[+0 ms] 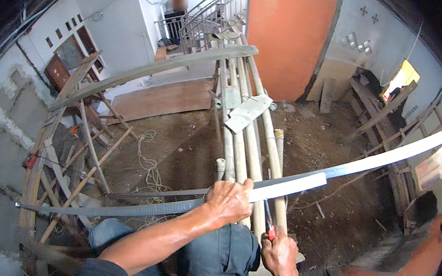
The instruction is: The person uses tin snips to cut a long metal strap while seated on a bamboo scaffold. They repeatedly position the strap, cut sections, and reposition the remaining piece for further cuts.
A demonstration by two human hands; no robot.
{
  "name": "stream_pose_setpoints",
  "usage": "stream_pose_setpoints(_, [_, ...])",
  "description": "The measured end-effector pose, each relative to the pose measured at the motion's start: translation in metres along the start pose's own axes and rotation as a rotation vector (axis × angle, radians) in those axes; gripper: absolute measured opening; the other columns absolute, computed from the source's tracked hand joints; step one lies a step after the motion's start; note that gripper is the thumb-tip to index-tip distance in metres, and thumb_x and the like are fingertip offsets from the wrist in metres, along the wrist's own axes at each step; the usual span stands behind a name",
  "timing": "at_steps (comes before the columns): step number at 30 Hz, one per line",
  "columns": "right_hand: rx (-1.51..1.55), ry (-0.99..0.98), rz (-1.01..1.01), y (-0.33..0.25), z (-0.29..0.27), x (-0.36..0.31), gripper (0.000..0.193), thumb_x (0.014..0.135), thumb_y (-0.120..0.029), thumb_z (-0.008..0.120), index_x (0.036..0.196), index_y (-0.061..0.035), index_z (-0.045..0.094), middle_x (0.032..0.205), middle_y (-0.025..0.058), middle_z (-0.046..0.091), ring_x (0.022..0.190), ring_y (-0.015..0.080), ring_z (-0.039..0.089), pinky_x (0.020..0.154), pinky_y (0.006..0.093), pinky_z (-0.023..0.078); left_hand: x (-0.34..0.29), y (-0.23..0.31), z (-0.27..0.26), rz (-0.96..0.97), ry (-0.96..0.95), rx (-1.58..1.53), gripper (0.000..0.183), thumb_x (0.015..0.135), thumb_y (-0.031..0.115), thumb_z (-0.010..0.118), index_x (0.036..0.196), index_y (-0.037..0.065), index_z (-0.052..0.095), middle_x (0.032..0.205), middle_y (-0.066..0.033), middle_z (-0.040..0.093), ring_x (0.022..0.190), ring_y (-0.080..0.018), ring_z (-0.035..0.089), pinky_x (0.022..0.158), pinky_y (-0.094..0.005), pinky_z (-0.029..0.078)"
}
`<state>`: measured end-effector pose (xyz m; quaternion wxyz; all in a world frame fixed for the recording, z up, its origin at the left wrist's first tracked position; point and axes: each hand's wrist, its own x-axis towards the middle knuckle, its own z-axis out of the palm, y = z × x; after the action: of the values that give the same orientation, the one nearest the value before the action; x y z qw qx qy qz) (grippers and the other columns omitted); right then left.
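A long, thin pale metal profile (387, 160) crosses in front of me from the left wall side to the upper right. My left hand (229, 200) is closed around its middle, above my knees. Against it lies a shorter white length (293, 187), its squared end to the right of that hand. My right hand (281, 258), lower and to the right, grips a red-handled tool (270, 233). The tool's slim metal front points up to the profile's lower edge; whether its jaws touch is too small to tell. Bamboo poles (238, 153) run away from me beneath the profile.
A small board (248, 113) lies across the poles, and a grey plank (168, 70) spans to a wooden scaffold (75, 146) on the left. Below are dirt ground and tangled cord (148, 154). A person (177, 3) is near the stair railing (208, 14). Timber leans at right.
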<state>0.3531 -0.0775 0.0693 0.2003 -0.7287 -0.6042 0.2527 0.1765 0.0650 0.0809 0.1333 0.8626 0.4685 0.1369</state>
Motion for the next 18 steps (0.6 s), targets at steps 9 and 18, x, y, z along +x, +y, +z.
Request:
stream_pose_setpoints(9, [0.529,-0.248,0.604,0.059,0.031,-0.054,0.02,0.096,-0.018,0.067,0.097,0.0008,0.062,0.075,0.0074,0.061,0.07,0.0178,0.058,0.066,0.0353,0.048,-0.002,-0.032,0.006,-0.094,-0.042,-0.096,0.021,0.082,0.021,0.065,0.094,0.003,0.063,0.074,-0.0291,0.068,0.073,-0.0504,0.069,0.07,-0.0593,0.056])
stream_pose_setpoints(18, [0.314,-0.115,0.153,0.009,-0.003,-0.003,0.024,0.09,-0.021,0.065,0.094,0.0034,0.063,0.082,0.0219,0.065,0.075,0.0335,0.064,0.072,0.0427,0.051,-0.002,-0.015,-0.004,0.036,0.156,-0.149,0.025,0.079,0.024,0.068,0.096,0.006,0.069,0.086,-0.0195,0.073,0.075,-0.0432,0.071,0.071,-0.052,0.058])
